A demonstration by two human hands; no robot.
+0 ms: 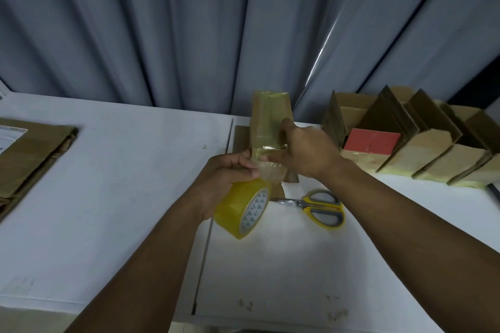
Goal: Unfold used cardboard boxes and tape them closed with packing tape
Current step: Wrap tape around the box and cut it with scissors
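Yellow packing tape roll (243,208) is gripped in the left hand (227,178), fingers curled round it; the pulled tape end is pinched at the box's lower edge. Yellow-handled scissors (316,207) are laid on the white table (108,197), just right of the roll. Small cardboard box (267,121), tape-covered, is held upright over the table's middle by the right hand (303,154), fingers wrapped on its side. Flattened cardboard (32,154) is seen far left. A row of open boxes (433,149) is lined up at right. Grey curtain (162,21) is hung behind.
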